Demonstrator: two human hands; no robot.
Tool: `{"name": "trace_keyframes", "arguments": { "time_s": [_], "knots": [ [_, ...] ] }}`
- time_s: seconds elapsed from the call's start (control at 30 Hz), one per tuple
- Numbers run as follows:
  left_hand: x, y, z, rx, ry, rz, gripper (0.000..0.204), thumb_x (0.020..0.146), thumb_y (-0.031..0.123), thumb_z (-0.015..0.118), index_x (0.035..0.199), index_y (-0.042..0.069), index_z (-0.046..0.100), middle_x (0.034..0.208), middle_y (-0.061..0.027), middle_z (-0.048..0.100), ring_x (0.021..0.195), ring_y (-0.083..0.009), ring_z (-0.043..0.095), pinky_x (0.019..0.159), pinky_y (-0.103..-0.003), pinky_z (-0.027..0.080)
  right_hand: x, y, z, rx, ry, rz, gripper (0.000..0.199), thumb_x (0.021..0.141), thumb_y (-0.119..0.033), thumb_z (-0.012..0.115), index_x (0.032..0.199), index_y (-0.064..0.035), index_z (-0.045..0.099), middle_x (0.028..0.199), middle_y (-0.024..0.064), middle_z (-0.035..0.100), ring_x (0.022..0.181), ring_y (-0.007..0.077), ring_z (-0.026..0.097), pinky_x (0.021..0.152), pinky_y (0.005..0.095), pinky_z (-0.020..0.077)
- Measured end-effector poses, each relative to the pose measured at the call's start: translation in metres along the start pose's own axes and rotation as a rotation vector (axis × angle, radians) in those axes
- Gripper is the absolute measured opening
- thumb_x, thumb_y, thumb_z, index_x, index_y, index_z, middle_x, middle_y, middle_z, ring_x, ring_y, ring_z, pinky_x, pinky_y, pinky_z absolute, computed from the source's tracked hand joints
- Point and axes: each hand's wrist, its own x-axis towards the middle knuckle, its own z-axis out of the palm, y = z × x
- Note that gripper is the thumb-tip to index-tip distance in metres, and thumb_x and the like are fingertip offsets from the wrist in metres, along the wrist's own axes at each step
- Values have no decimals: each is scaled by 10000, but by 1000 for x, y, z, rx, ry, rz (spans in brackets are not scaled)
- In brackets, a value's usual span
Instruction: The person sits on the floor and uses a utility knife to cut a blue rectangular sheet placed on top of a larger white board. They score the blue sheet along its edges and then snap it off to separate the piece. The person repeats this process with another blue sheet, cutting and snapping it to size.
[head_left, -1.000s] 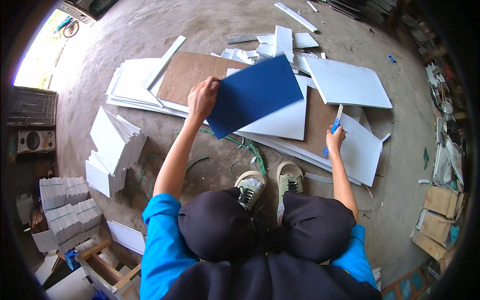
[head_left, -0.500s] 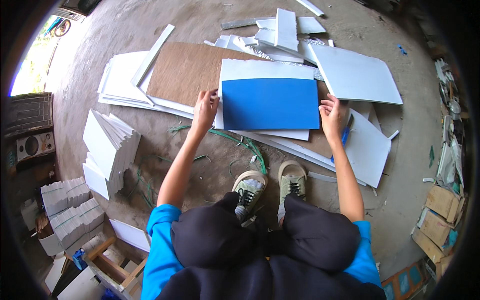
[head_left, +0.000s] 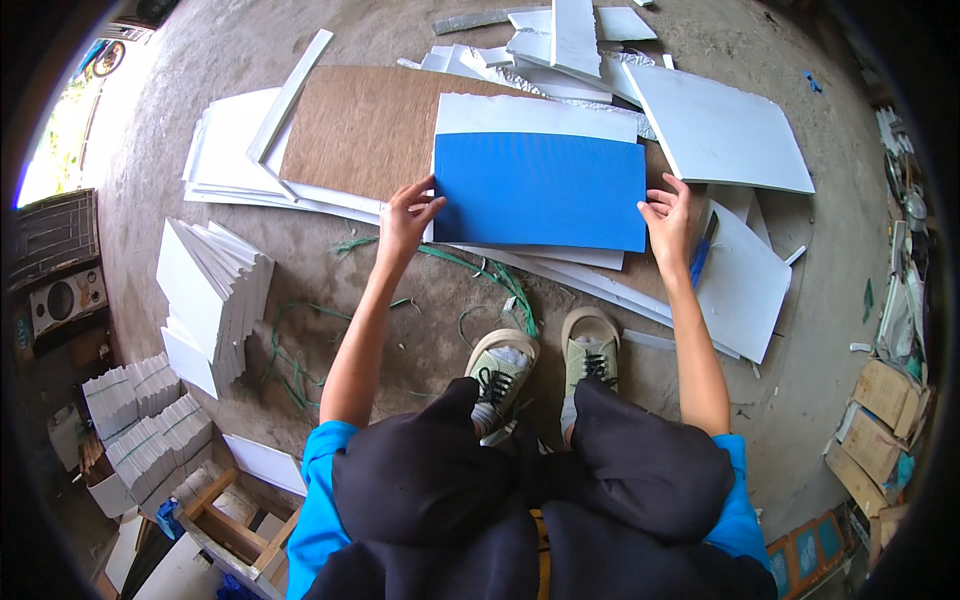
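A blue rectangular sheet [head_left: 540, 190] lies over a white board [head_left: 535, 115], whose rough-edged far strip shows beyond it. My left hand [head_left: 405, 220] is closed at the sheet's left edge, thumb over its surface. At the right edge is my right hand [head_left: 668, 222], its fingers apart and a fingertip against the sheet. Beneath these is a brown board [head_left: 365, 125] resting on more white boards. A blue-handled cutter [head_left: 703, 252] lies on a white panel [head_left: 745, 285] beside my right wrist.
White scraps [head_left: 575, 45] and a large white panel [head_left: 725, 130] lie at the far side. Green strapping [head_left: 510, 285] trails near my shoes. Stacked white pieces [head_left: 215, 300] stand left, above a wooden frame [head_left: 235, 535]. Cardboard [head_left: 890, 395] is piled at right.
My view has shifted closer to the boards. My right hand's fingers have spread, and the blue sheet looks larger. My left hand stays at its left edge.
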Motion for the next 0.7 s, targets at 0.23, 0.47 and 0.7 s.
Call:
{"name": "trace_keyframes", "arguments": {
  "time_s": [0.23, 0.47, 0.7],
  "knots": [
    [8, -12, -13, -49, -42, 13, 414, 764, 42, 629, 1167, 77, 545, 987, -88, 553, 859, -166, 601, 750, -267, 505, -27, 3, 5, 28, -38, -12, 551, 703, 76, 629, 1186, -68, 406, 925, 102, 579, 751, 144, 580, 671, 262, 510],
    [6, -15, -11, -5, -33, 31, 419, 755, 36, 636, 1162, 79, 549, 968, -87, 555, 861, -169, 606, 740, -272, 513, -30, 9, 6, -36, -27, -3, 545, 699, 69, 636, 1178, -71, 416, 921, 101, 593, 759, 151, 594, 678, 268, 518],
    [4, -15, -12, 20, -30, 5, 415, 753, 89, 650, 1157, 80, 556, 1023, -100, 565, 899, -179, 594, 760, -274, 480, -32, 3, 6, -50, -41, 15, 544, 708, 75, 629, 1189, -59, 411, 944, 108, 581, 782, 146, 584, 699, 261, 515]
  ]
}}
